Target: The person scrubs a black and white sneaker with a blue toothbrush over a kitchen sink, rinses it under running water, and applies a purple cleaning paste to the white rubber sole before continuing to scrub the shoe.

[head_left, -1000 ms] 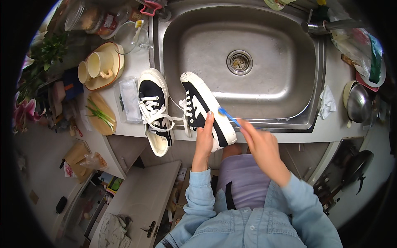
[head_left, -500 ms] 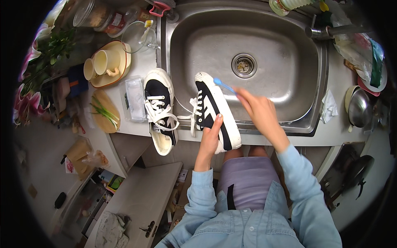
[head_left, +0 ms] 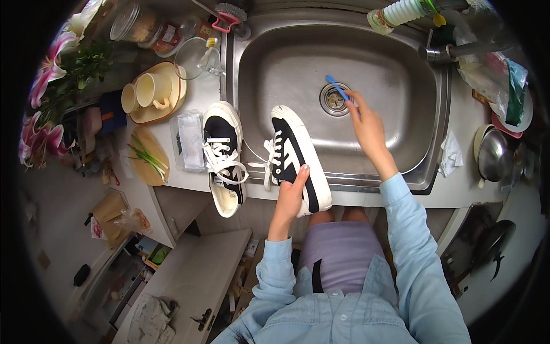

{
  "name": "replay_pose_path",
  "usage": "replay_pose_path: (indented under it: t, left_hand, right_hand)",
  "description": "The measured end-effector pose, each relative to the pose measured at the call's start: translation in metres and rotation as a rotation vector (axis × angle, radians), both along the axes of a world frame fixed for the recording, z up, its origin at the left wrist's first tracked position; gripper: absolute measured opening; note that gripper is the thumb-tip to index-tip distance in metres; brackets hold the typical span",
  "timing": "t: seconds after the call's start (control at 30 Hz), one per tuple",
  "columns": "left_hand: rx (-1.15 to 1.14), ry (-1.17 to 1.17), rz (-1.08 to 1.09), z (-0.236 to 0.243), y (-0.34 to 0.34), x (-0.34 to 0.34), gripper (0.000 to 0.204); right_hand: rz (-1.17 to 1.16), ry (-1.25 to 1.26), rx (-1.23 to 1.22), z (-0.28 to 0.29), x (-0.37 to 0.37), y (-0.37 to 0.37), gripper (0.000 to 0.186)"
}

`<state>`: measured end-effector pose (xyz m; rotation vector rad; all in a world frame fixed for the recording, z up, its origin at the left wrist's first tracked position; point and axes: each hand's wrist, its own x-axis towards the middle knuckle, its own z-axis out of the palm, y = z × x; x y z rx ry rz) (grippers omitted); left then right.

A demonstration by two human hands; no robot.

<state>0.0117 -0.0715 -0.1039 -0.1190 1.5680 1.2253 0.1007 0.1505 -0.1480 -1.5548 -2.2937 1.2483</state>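
A black canvas sneaker [head_left: 293,150] with white stripes and a white rubber sole is tilted on its side at the sink's front left edge. My left hand [head_left: 291,192] grips it near the heel, thumb across the sole side. Over the sink drain, my right hand [head_left: 366,125] is closed round a blue toothbrush [head_left: 338,86], its head pointing to the far left, apart from the shoe. The matching sneaker [head_left: 222,155] stands on the counter to the left, white laces loose, its heel past the counter's front edge.
The steel sink [head_left: 286,51] has a drain [head_left: 334,103] with scraps in it. Left of it are a glass mug [head_left: 195,60], a tray with cream cups [head_left: 153,89], a plastic box [head_left: 190,140] and a board with green onions [head_left: 148,156]. A crumpled tissue [head_left: 451,153] lies right.
My right hand has moved the toothbrush away from the sneaker's toe, to the right and farther over the drain. My left hand keeps its hold on the shoe.
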Motion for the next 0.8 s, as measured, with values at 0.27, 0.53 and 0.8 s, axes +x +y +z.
replay_pose_path:
  t: [0.27,0.53,0.8]
  left_hand:
    - [-0.031,0.331,-0.114,0.033,0.012,0.009,0.051]
    - [0.041,0.491,-0.299,0.074,0.033,0.001,0.044]
    - [-0.235,0.418,-0.437,0.089,0.021,-0.002,0.060]
  right_hand:
    - [-0.045,-0.221,0.316,-0.115,0.097,0.038,0.040]
    - [0.283,0.091,-0.124,0.052,0.088,0.044,0.038]
    - [0.330,0.391,0.141,0.299,-0.012,0.093,0.017]
